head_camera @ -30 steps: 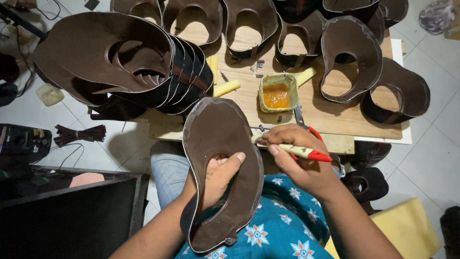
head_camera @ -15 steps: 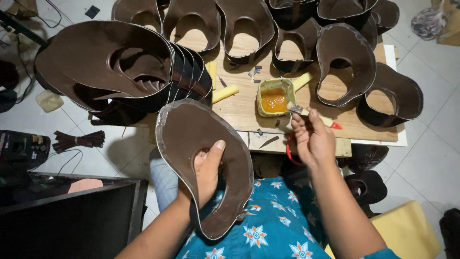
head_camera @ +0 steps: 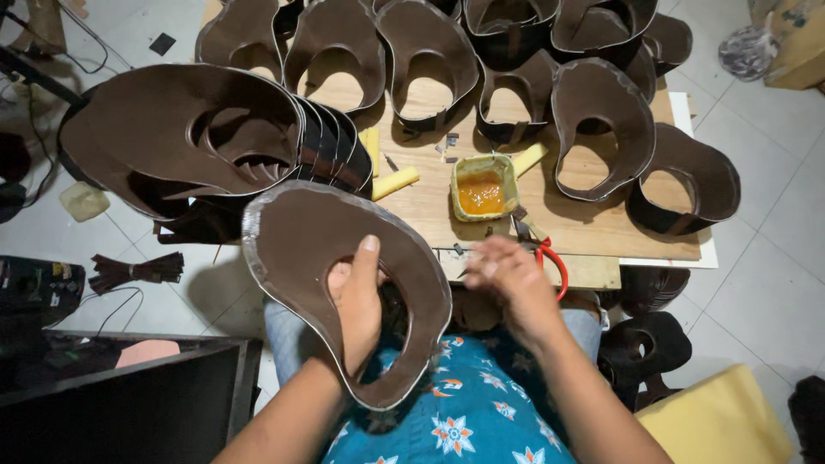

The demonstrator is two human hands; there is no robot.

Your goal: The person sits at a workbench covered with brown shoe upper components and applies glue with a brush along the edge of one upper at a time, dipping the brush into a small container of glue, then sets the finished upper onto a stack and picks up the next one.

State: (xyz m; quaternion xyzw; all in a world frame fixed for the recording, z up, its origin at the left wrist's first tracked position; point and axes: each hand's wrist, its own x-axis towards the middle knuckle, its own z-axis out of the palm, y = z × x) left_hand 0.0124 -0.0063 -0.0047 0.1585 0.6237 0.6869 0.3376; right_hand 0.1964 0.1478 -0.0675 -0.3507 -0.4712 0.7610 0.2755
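The brown leather piece has swung round since a second ago: it then stood more upright in front of me, and now it lies tilted across my lap, its pale-edged rim toward the bench, with my left hand gripping it through the cut-out, thumb laid flat on the upper face. My right hand has come back from the glue pot, where it was dipping half a second ago; it now hovers at the bench edge, blurred with motion, and I cannot tell whether the fingers are closed round the brush or not, as only a sliver of handle and a red loop show beside it. To my eye that puts the work at the gluing of the rim, with the brush freshly loaded. The pot of orange glue stands on the wooden bench, just beyond my right hand. To the left a nested stack of leather pieces leans close to the one I hold, almost touching its far edge, and more curved pieces crowd the bench around the pot, leaving little free room. A yellow stick lies near the stack.
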